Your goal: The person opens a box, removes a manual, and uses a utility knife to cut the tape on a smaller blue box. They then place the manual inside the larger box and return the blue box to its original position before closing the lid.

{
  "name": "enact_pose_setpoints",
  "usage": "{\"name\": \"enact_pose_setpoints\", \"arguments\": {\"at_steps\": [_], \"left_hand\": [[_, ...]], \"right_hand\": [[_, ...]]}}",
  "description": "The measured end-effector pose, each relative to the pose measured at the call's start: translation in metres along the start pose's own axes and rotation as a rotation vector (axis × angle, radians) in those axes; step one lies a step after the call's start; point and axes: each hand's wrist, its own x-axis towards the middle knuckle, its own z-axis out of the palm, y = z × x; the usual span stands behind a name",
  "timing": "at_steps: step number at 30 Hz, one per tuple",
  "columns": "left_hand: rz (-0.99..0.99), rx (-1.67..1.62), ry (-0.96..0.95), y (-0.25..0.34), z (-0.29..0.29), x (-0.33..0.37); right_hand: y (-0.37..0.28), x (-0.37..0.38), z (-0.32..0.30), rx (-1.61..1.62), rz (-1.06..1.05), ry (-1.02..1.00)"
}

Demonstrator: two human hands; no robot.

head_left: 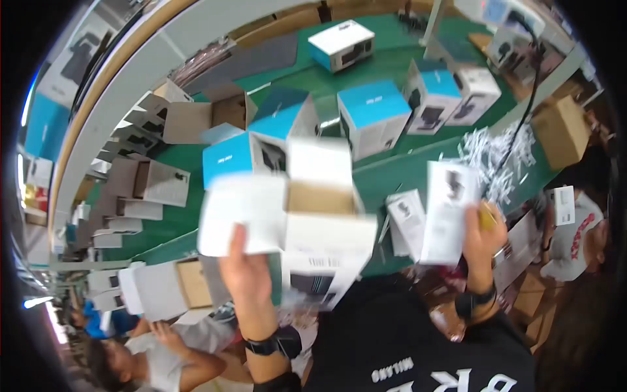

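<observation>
An open white carton point(320, 242) with a dark product picture stands in front of me, its flaps spread and its brown inside showing. My left hand point(247, 271) grips its left flap point(245, 212), the thumb on the flap's face. In my right hand point(485, 238) is a slim white printed box point(449, 212), held upright to the right of the carton. Something small and yellow point(486, 217) shows at the same hand's fingers; its kind is unclear. Beside the slim box, a similar white box point(406, 219) leans on the green table. Blur softens both hands.
Blue-topped boxes point(373, 104) stand across the green table point(274, 65). More open cartons point(163, 183) crowd the left. White paper strips point(499, 160) lie in a heap at right, near a hanging black cable point(532, 85). One person point(176, 353) is at lower left, another point(575, 242) at right.
</observation>
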Motion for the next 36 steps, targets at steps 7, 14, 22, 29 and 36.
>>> {"name": "enact_pose_setpoints", "arguments": {"at_steps": [7,14,22,29,36], "left_hand": [[-0.177,0.033,0.049,-0.047,-0.076,-0.022],[-0.24,-0.097,0.033,-0.077,-0.142,0.002],[-0.154,-0.042,0.142,-0.045,-0.101,-0.044],[-0.032,0.227,-0.07,-0.054,-0.104,-0.11],[-0.138,0.365,-0.011,-0.039,-0.079,-0.108]], "right_hand": [[-0.119,-0.056,0.061,0.107,-0.684,-0.088],[-0.144,-0.165,0.121,0.725,-0.673,-0.753],[-0.144,-0.143,0.145,0.343,-0.617,-0.507],[-0.121,-0.149,0.131,0.426,-0.749,-0.563],[-0.087,-0.152,0.147,0.332,-0.707,-0.703]]}}
